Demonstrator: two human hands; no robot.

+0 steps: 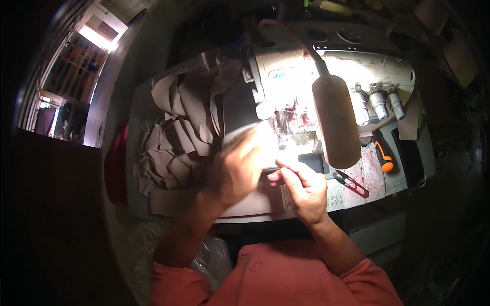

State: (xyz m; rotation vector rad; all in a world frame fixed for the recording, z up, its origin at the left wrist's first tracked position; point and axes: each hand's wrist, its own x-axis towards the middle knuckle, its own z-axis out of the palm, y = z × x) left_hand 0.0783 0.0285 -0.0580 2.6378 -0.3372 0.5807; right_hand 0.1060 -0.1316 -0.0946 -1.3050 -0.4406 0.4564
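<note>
Under the lamp's glare, my left hand (237,166) is beside the sewing machine (286,64), close to its needle area. Its fingers are bent and washed out by the light, so what they hold, if anything, is hidden. Just to the right of it, my right hand (306,191) has thumb and fingers pinched together. A thin dark edge shows at those fingertips, but I cannot make out what it belongs to. Beneath both wrists lies a flat beige piece (260,202) along the table's front edge.
Crumpled beige pieces (178,140) are heaped at left. A long lamp head (334,122) hangs over the machine. To the right lie red-handled thread snips (352,183), an orange-and-black handled tool (383,153) and a black phone-like slab (408,158). Several thread-cone-like metallic cylinders (377,106) stand behind.
</note>
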